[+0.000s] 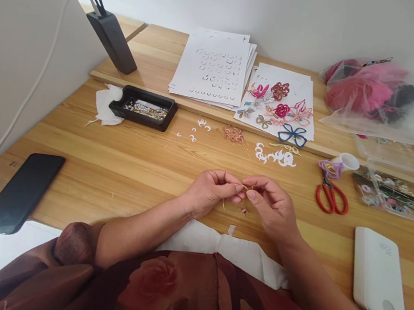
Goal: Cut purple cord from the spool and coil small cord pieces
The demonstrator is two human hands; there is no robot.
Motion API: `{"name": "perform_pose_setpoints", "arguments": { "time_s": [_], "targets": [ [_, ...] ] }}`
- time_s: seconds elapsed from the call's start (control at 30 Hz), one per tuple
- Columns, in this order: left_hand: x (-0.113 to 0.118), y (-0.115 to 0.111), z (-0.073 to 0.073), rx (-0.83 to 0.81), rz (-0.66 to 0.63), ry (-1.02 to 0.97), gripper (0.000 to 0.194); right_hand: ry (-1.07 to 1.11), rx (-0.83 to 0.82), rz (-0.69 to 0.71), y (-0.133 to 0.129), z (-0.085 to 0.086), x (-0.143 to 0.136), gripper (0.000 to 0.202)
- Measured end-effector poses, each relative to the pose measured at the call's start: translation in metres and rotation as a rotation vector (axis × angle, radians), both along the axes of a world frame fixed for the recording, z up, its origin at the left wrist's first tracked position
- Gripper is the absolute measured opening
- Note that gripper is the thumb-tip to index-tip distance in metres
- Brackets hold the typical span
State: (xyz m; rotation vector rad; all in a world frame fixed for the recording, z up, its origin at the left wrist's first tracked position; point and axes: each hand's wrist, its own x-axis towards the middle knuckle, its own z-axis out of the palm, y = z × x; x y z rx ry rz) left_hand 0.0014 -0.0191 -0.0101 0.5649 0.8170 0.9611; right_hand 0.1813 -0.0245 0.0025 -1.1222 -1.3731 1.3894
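Note:
My left hand (pixel 221 188) and my right hand (pixel 272 203) meet above the wooden table, fingertips almost touching. Both pinch a thin gold wire (pixel 251 187); a loose gold end hangs below the left fingers. Whatever is wrapped on the wire is too small to make out. A tiny pinkish-brown piece (pixel 244 211) sits just below, between the hands. Beyond them lie pinkish-brown wire-tailed rings (pixel 234 135), white crescent cut-outs (pixel 277 156) and smaller white crescents (pixel 203 124).
A black tray (pixel 168 118) of beads stands at the back left, a phone (pixel 20 192) at the left. Red-handled scissors (pixel 331 197), a clear box (pixel 403 197) and a white power bank (pixel 381 277) are on the right. Wire flowers (pixel 291 135) rest on papers (pixel 214 68) behind.

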Motion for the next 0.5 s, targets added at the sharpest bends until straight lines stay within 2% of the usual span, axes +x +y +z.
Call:
{"name": "perform_pose_setpoints", "arguments": {
  "time_s": [0.13,0.23,0.37,0.5],
  "targets": [
    [0.0,0.0,0.001,0.008,-0.001,0.006,0.039,0.094,-0.051,0.02,0.003,-0.011,0.005,0.021],
    [-0.001,0.001,0.002,0.031,-0.007,0.017,0.039,0.167,-0.155,0.007,0.005,-0.017,0.006,0.022],
    [-0.001,0.001,0.001,0.053,-0.014,0.043,0.038,0.234,-0.286,-0.025,0.006,-0.013,0.003,0.025],
    [-0.001,0.002,-0.001,0.079,-0.013,0.052,0.037,0.265,-0.328,-0.019,0.007,-0.007,0.001,0.026]
  ]
}}
